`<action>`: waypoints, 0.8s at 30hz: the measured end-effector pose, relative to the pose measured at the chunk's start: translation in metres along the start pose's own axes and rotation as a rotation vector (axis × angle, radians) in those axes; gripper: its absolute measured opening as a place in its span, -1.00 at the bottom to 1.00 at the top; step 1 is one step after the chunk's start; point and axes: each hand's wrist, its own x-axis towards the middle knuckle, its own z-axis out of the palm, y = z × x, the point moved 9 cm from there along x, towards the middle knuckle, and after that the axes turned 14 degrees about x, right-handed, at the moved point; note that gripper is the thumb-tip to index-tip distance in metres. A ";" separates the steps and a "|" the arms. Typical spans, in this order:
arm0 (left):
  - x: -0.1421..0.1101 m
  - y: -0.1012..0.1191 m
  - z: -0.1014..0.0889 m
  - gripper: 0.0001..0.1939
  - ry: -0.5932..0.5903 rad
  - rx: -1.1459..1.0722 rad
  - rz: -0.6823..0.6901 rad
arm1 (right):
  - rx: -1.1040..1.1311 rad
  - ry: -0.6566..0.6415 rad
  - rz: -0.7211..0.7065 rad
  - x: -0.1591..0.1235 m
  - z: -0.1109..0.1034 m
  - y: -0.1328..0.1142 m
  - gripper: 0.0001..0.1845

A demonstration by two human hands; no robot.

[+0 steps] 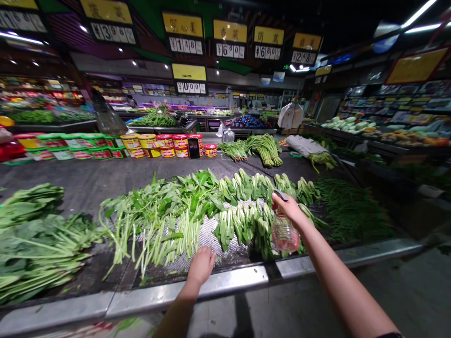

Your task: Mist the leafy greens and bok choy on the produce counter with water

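A clear spray bottle [283, 233] with a pinkish base is in my right hand [288, 206], whose fingers are closed around its neck below a dark spray head [281, 195]. The bottle is over small bunches of leafy greens [243, 218] laid in rows. My left hand [202, 264] is loosely open above the front of the mesh display, near the metal edge, with its thumb apart and no object visible in it; its other fingertips are partly hidden. Long-stemmed water spinach [176, 211] lies just beyond it.
Broad-leaved greens [45, 244] lie at left and thin green stalks [352, 209] at right. A metal rail [225, 281] runs along the front. Stacked tubs [141, 143], a phone [193, 148] and tied green bundles [266, 149] line the back. Price signs [183, 35] hang overhead.
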 end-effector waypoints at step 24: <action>-0.006 0.000 -0.004 -0.64 0.031 -0.017 -0.008 | 0.184 -0.223 0.012 -0.018 0.071 -0.014 -0.51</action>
